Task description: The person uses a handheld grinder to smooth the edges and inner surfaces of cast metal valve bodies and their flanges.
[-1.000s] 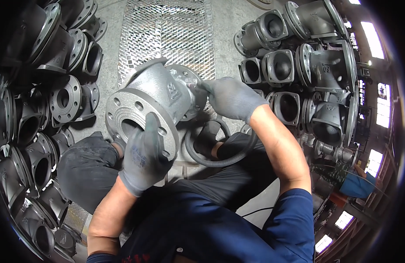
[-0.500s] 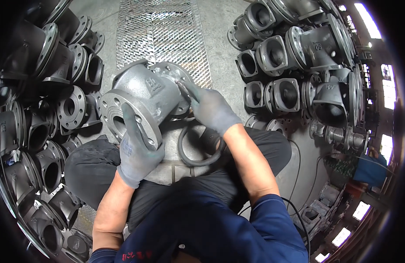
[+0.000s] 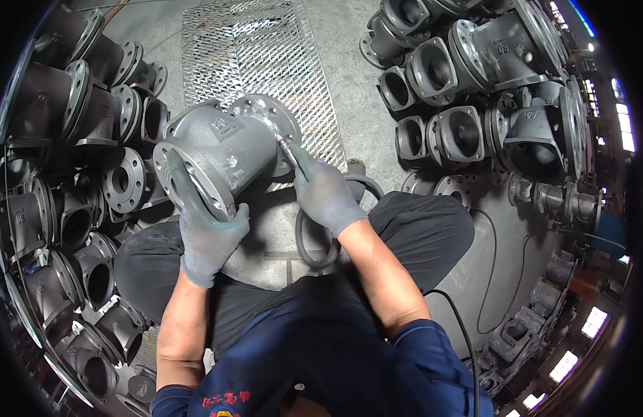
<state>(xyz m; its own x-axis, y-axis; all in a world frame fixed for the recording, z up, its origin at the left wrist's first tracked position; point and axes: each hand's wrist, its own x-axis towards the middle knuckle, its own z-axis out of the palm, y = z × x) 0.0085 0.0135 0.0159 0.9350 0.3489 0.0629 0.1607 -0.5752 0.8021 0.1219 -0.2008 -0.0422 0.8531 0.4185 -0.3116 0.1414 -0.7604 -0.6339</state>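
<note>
1. The casting (image 3: 232, 154) sits ahead of both hands, tilted, its near flange (image 3: 211, 182) at the left hand (image 3: 213, 240) and its far flange (image 3: 279, 115) beyond the right hand (image 3: 327, 194).
2. The left hand cups the near flange's lower rim, fingers along its face, thumb spread to the right; how firmly it presses, I cannot tell.
3. The right hand is closed round a slim tool (image 3: 285, 147), its tip at the neck before the far flange; contact is too small to tell.
4. The casting looks like rigid metal, probably heavy and not easily broken.
5. Its smooth-looking body may slip or roll; the flange rims and bore edge, nearest the left hand, seem the surest holds.
</note>
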